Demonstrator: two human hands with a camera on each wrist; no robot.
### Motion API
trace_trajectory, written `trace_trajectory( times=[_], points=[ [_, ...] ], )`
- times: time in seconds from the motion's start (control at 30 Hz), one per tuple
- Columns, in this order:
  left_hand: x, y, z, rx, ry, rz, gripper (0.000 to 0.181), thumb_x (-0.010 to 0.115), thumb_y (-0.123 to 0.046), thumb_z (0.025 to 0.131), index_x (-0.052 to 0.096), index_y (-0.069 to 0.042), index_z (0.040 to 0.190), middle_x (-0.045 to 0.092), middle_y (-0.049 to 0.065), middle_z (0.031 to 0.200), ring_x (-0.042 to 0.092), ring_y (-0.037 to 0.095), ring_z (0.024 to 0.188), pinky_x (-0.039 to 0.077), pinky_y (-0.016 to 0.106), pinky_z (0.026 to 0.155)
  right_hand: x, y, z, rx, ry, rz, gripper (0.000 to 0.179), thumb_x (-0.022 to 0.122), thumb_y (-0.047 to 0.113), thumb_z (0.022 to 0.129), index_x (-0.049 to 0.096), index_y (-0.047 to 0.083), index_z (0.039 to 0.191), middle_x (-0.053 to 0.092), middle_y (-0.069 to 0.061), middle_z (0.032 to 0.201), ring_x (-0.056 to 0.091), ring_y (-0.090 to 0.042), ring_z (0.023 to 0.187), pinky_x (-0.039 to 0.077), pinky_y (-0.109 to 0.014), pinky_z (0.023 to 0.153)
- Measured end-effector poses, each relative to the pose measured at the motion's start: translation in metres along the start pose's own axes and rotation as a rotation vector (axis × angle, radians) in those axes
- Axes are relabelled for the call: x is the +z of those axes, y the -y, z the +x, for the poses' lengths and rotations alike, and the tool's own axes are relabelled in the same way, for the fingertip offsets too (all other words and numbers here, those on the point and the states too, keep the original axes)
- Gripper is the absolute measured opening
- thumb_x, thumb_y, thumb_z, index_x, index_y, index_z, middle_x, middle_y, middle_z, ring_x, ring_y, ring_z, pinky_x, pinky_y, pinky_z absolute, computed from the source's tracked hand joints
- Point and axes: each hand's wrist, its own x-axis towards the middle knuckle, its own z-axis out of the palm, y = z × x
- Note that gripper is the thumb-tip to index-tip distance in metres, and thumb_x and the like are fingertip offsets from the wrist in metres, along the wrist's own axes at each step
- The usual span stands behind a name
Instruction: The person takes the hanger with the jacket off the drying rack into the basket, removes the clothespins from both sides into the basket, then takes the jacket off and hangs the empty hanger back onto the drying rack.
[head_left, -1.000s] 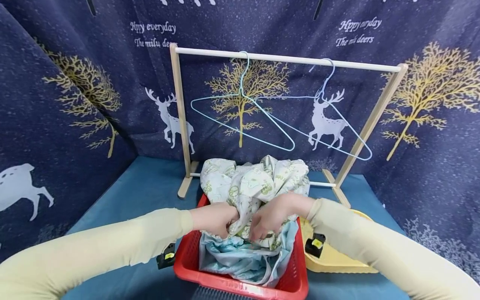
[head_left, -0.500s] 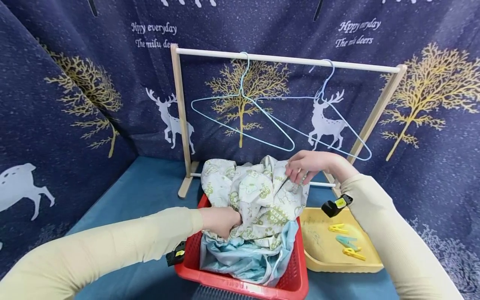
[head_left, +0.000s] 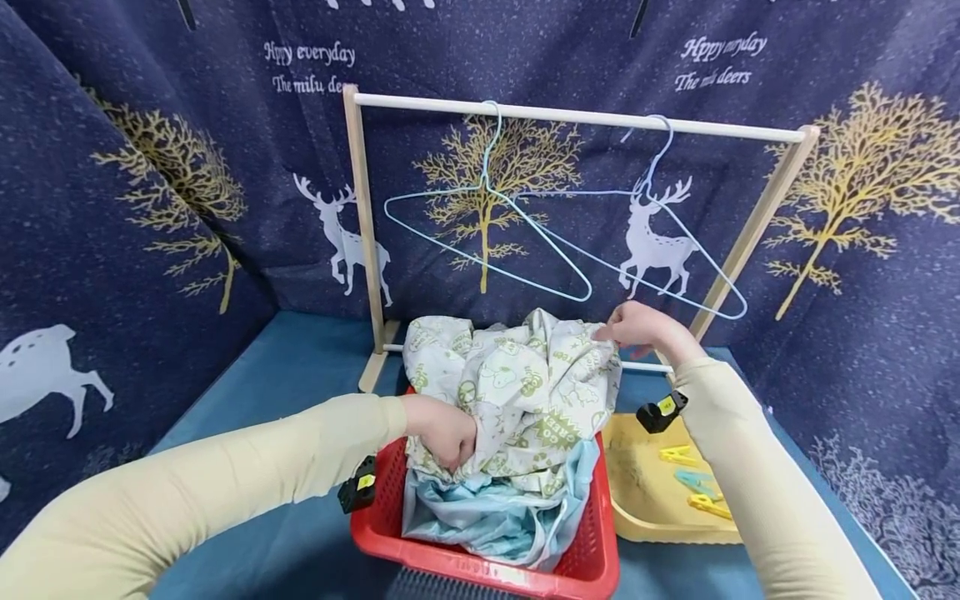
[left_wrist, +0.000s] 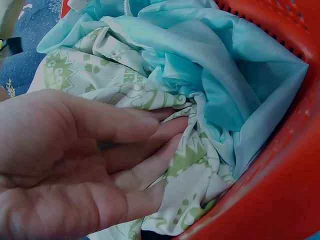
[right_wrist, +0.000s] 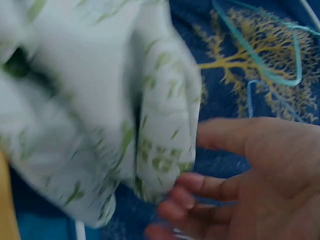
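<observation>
White cloth with a green cartoon print (head_left: 517,375) lies bunched over the back of a red plastic basket (head_left: 480,571). Beneath its front edge is a shiny light blue cloth (head_left: 480,517), folded loosely in the basket. My left hand (head_left: 444,432) grips the printed cloth at its front left; in the left wrist view its fingertips sink into a fold. At the far right edge of the same cloth, my right hand (head_left: 641,327) pinches the fabric. The right wrist view shows the thumb partly hidden behind that edge (right_wrist: 167,150), fingers close to its lower corner.
Behind the basket stands a wooden rack with a white rail (head_left: 577,118). Two light blue wire hangers (head_left: 487,190) hang from it. Right of the basket, a yellow tray (head_left: 637,500) holds several clothespins (head_left: 693,481). A dark blue printed curtain (head_left: 285,133) closes off the back.
My right hand has gone from the front middle of the printed cloth up to its far right edge. The tray's clothespins have come into view. My left hand has stayed at the front left.
</observation>
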Motion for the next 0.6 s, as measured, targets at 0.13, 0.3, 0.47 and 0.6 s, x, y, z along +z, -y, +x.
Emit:
trace_trajectory(
  times=[0.13,0.3,0.47,0.6],
  points=[
    [0.0,0.001,-0.001,0.006,0.043,-0.005,0.044,0.053,0.006,0.087,0.04,-0.017,0.051,0.028,-0.007,0.051,0.015,0.008,0.053,0.023,0.021,0.055,0.007,-0.012,0.001,0.086,0.123,-0.01,0.044,0.054,0.05,0.096,0.052,0.007,0.087,0.048,-0.009,0.077,0.05,-0.02,0.07,0.057,-0.042,0.079],
    [-0.001,0.0,-0.005,-0.013,0.049,-0.031,0.044,0.052,0.003,0.087,0.04,-0.019,0.051,0.027,-0.007,0.051,0.016,0.01,0.052,0.024,0.024,0.056,0.014,-0.03,0.003,0.144,0.251,0.174,0.104,0.05,0.061,0.094,-0.001,-0.006,0.155,0.018,-0.038,0.154,0.04,-0.054,0.135,0.05,-0.054,0.1],
    [0.002,0.001,-0.006,-0.009,0.016,-0.026,0.044,0.052,-0.001,0.088,0.036,-0.021,0.052,0.023,-0.008,0.053,0.015,0.01,0.052,0.023,0.025,0.056,0.023,-0.045,0.009,0.187,0.292,0.422,0.113,0.055,0.054,0.094,-0.026,-0.002,0.15,0.015,-0.044,0.153,0.035,-0.054,0.139,0.042,-0.054,0.11],
    [0.003,-0.004,-0.01,-0.026,-0.001,-0.024,0.046,0.054,-0.001,0.089,0.035,-0.018,0.052,0.023,-0.007,0.052,0.014,0.01,0.052,0.021,0.024,0.055,0.029,-0.05,0.012,0.17,0.246,0.541,0.106,0.057,0.039,0.096,-0.023,-0.004,0.151,0.021,-0.043,0.151,0.055,-0.042,0.126,0.045,-0.048,0.108]
  ],
)
